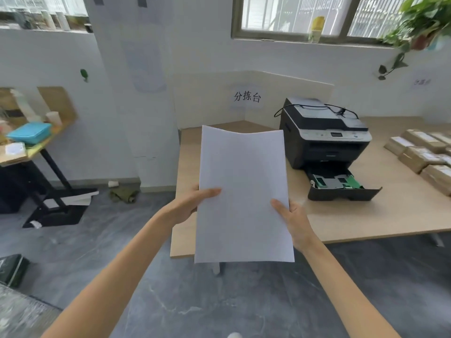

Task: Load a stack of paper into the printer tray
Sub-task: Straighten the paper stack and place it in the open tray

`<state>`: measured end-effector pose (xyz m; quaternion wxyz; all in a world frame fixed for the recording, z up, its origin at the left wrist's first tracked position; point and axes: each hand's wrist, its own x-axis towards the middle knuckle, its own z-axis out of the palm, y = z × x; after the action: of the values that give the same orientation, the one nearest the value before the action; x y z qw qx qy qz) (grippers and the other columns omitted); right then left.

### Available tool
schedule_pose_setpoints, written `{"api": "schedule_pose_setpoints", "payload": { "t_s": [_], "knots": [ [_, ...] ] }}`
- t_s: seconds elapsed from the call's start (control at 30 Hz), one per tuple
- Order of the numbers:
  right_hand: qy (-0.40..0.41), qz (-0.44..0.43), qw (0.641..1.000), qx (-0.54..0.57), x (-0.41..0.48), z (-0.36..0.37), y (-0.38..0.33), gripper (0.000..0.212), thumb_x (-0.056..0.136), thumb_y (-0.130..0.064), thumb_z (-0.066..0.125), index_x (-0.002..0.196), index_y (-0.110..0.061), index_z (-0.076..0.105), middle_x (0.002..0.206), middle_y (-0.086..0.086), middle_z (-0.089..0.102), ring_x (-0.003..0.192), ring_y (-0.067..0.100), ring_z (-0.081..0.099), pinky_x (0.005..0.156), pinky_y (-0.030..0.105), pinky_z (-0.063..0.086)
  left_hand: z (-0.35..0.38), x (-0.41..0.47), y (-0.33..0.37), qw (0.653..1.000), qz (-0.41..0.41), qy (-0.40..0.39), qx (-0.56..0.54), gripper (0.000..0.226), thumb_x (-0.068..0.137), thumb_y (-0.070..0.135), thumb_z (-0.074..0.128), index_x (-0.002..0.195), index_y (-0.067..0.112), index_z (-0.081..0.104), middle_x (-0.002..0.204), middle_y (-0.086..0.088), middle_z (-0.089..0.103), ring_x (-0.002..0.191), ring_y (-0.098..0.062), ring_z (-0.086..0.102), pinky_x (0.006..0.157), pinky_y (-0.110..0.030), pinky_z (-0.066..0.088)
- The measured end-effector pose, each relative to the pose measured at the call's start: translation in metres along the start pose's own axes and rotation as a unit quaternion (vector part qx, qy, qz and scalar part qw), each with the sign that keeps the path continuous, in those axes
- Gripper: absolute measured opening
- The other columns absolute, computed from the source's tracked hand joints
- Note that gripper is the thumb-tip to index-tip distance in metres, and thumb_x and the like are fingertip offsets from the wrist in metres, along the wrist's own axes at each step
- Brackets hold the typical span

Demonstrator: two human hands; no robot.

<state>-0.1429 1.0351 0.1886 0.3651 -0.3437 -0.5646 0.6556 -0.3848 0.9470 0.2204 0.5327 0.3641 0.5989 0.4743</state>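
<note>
- Head view: both hands hold 1 stack of white paper (pixel 242 191) in the air, in front of the near-left corner of the wooden table (pixel 366 220).
- The left hand (pixel 192 206) clasps the stack's left edge, thumb lying flat across the top sheet and fingers hidden beneath.
- The right hand (pixel 294 217) clasps the right edge the same way, thumb on top, fingers underneath.
- The stack's far end curls upward a little; its near end hangs past the table's front edge, over the grey floor (pixel 195 301).
- The black printer (pixel 324 135) stands on the table, to the right of the stack and farther back.
- The printer tray (pixel 341 186) is pulled out toward the table's front edge, open, with green guides showing inside; it lies right of the paper, apart from it.
- Brown parcels (pixel 424 154) lie in rows on the table's right side, beyond the printer.
- A sign with 3 characters (pixel 247 96) hangs on the partition behind the table.
</note>
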Motion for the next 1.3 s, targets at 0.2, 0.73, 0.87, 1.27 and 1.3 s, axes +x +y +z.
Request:
{"api": "schedule_pose_setpoints", "payload": {
  "t_s": [0.2,0.73,0.87,1.27,1.3],
  "knots": [
    [-0.053,-0.006,0.998,-0.045,0.079,-0.023,-0.002,0.024,0.087,-0.029,0.061,0.11,-0.022,0.063,0.108,0.005,0.072,0.093,0.024,0.07,0.071,0.029,0.056,0.009,0.076,0.007,0.994,0.017,0.091,-0.051,0.031,0.094,0.024,0.053,0.121,0.01,0.057,0.119,-0.01,0.066,0.104,-0.028,0.064,0.09,-0.043,0.052],
    [-0.055,-0.004,0.998,-0.033,0.272,0.034,-0.033,0.048,0.064,-0.055,0.072,0.096,-0.018,0.072,0.098,0.003,0.075,0.092,0.025,0.071,0.08,0.039,0.058,-0.083,0.205,0.03,0.994,0.066,0.084,0.007,0.023,0.096,0.021,0.049,0.113,0.012,0.062,0.112,-0.009,0.068,0.103,-0.027,0.066,0.086,-0.037,0.055],
    [0.001,-0.024,0.999,-0.028,0.303,0.051,-0.025,0.018,0.085,-0.031,0.059,0.087,-0.015,0.069,0.081,-0.004,0.076,0.077,0.018,0.072,0.066,0.03,0.059,-0.102,0.233,0.031,0.994,0.057,0.067,0.063,0.01,0.09,0.027,0.059,0.097,0.029,0.066,0.111,-0.004,0.07,0.1,-0.017,0.067,0.092,-0.04,0.054],
    [-0.115,-0.002,0.98,-0.164,0.39,0.036,-0.014,0.007,0.086,-0.022,0.065,0.088,-0.025,0.07,0.089,-0.009,0.076,0.088,0.014,0.07,0.072,0.022,0.056,-0.137,0.322,0.043,0.973,0.085,0.209,0.038,0.053,0.072,0.045,0.065,0.079,-0.007,0.064,0.075,-0.019,0.066,0.066,-0.031,0.064,0.064,-0.039,0.05],
    [-0.124,-0.011,0.981,-0.149,0.401,0.033,-0.014,0.011,0.086,-0.022,0.065,0.096,-0.024,0.069,0.097,-0.005,0.075,0.093,0.015,0.069,0.077,0.025,0.056,-0.135,0.327,0.041,0.973,0.085,0.212,0.034,0.054,0.071,0.046,0.065,0.077,-0.008,0.062,0.071,-0.015,0.062,0.063,-0.025,0.059,0.061,-0.038,0.045]
  ]
}}
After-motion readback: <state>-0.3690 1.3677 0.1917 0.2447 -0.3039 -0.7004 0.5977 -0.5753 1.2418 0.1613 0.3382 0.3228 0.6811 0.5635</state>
